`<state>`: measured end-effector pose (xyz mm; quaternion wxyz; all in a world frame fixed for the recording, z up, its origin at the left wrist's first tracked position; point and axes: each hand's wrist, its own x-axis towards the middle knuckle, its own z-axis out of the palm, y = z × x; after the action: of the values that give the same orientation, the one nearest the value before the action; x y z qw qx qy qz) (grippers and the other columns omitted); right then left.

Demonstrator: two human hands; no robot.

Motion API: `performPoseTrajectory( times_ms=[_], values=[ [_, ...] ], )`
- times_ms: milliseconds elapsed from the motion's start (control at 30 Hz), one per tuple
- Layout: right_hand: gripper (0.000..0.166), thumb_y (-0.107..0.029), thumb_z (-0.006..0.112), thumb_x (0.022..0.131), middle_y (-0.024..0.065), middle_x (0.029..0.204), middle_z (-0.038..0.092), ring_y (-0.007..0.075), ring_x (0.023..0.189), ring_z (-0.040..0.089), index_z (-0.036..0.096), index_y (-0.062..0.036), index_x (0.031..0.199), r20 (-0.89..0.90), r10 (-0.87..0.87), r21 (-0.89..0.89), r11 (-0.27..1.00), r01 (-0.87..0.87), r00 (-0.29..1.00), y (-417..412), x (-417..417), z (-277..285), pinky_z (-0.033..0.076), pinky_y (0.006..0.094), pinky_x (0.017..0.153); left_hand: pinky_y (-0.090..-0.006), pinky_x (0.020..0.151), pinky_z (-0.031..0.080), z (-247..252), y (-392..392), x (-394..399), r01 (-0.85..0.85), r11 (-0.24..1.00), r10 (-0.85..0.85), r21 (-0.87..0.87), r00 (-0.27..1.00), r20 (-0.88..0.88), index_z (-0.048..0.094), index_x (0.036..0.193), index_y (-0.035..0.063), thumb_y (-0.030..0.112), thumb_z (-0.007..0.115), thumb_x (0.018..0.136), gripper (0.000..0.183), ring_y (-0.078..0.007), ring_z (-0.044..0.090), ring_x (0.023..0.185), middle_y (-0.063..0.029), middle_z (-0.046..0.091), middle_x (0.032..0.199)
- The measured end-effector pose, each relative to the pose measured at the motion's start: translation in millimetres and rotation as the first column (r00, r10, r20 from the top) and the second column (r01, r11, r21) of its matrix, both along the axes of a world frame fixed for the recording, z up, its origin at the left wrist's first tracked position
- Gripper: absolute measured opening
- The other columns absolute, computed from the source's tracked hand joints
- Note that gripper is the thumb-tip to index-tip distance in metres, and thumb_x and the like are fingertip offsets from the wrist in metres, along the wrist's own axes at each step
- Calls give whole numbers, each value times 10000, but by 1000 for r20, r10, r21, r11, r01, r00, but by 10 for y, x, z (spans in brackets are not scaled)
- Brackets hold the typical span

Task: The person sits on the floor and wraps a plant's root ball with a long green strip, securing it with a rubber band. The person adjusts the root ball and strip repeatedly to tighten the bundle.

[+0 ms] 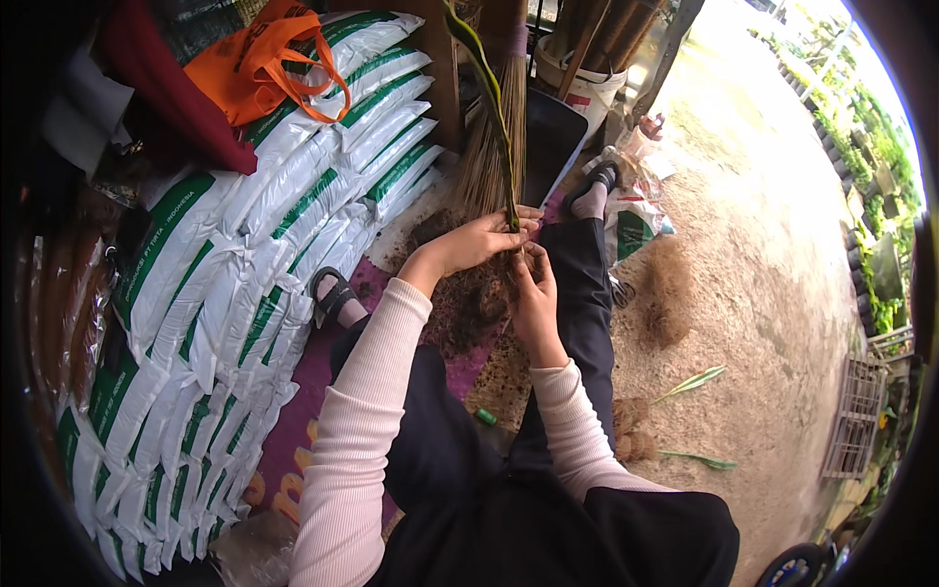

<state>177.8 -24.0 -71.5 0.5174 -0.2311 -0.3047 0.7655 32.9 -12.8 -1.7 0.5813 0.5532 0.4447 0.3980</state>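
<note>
A long, narrow green leaf with yellow edges (493, 95) stands upright in front of me. My left hand (480, 238) grips it near its lower end, thumb and fingers around the blade. Just below, my right hand (535, 286) has its fingertips pinched together at the leaf's base, which they largely hide. Dark soil with tangled roots (458, 315) lies beneath both hands on a purple sheet (282, 440). A small green cylindrical item (486, 417) rests on the ground between my legs.
White and green sacks (242, 293) are stacked at left, an orange bag (257, 62) on top. Ahead are a stick broom (499, 139), a black dustpan (550, 139) and a white bucket (579, 81). Brown fibre (666, 293) and cut plants with green leaves (689, 383) lie at right.
</note>
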Motion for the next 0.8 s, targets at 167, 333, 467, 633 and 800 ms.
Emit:
performPoseTrajectory(
  times_ms=[167,333,467,633,800],
  values=[
    [186,-49,604,893,1,945,557,30,832,504,568,-6,1071,171,-78,100,993,62,982,14,-2,-74,403,163,662,-331,1026,377,21,5,69,-26,1000,25,18,999,27,381,1360,22,166,433,962,427,-201,471,1224,-129,520,1283],
    [190,-13,586,894,11,1038,550,85,1002,542,586,36,1078,300,-309,389,903,180,903,-5,-28,21,428,214,870,-332,942,443,44,1,127,-86,996,77,6,926,371,408,1331,13,174,409,959,405,-214,560,1110,-158,594,1142],
    [281,-62,707,793,70,1170,489,156,1043,530,618,-1,1053,359,-353,450,876,171,864,49,-12,-47,448,281,872,-284,827,487,20,-11,175,-176,984,156,6,887,434,487,1252,15,253,468,962,375,-184,636,931,-79,637,834],
    [344,-43,718,740,70,1140,480,175,1074,489,544,-30,1037,410,-502,494,824,277,762,-103,-175,54,413,311,920,-230,628,469,-94,33,292,-425,904,398,45,875,276,584,1112,39,367,516,954,371,-78,515,574,34,433,607],
    [383,-48,685,795,66,1050,522,140,954,522,451,-37,1097,371,-453,383,870,310,811,-115,-221,-170,447,273,808,-218,470,398,-147,118,192,-516,851,486,100,844,225,587,1011,26,385,481,968,377,-52,410,446,45,387,552]
  ],
)
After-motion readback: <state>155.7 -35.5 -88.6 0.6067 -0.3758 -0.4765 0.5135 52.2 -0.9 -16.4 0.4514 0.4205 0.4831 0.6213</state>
